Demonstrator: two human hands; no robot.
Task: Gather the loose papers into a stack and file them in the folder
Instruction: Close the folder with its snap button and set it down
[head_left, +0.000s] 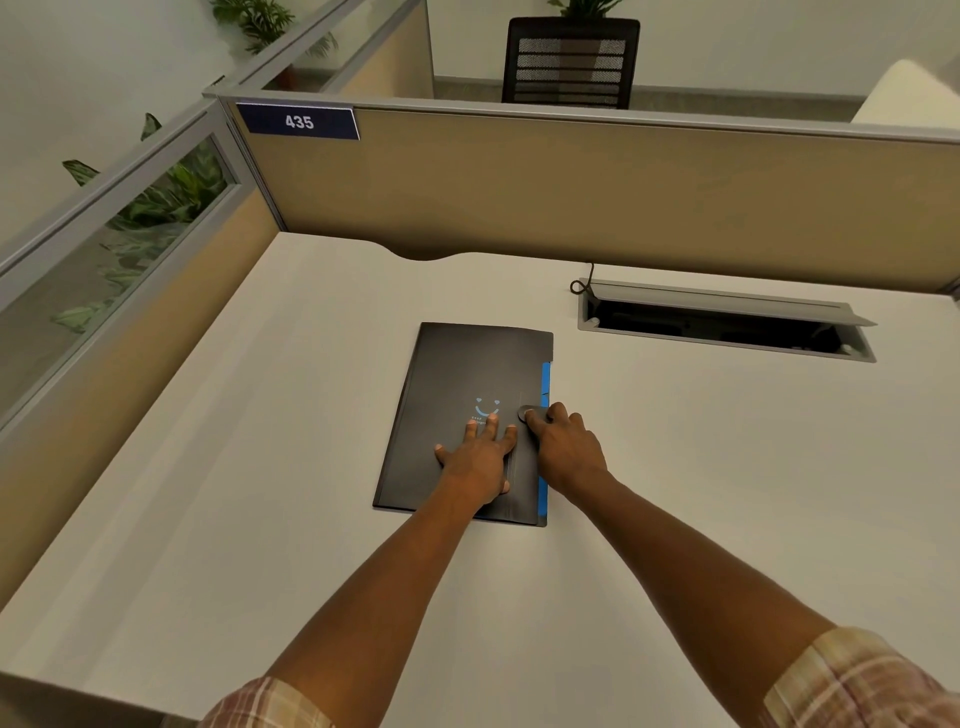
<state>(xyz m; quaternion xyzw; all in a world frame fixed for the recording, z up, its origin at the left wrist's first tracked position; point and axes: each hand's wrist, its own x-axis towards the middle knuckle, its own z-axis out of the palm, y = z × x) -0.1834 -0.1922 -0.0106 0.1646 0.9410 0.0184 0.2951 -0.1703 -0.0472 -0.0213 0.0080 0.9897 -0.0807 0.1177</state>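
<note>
Black card folder (467, 395) lies closed on the white desk (260, 467), mid-surface; left hand (480, 454) rests flat on its cover, right hand (563, 447) at its right edge; grey cable hatch (727, 322) behind-right, beige partition (571, 187) beyond

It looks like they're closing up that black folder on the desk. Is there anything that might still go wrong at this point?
A couple of things, possibly. The right hand is working the round clasp at the folder edge; if it does not catch, the cover could spring open once the left hand, pressing flat on it, lifts. A blue strip shows along that edge; if it belongs to the contents, it could get creased. No loose papers are visible on the desk.
</note>
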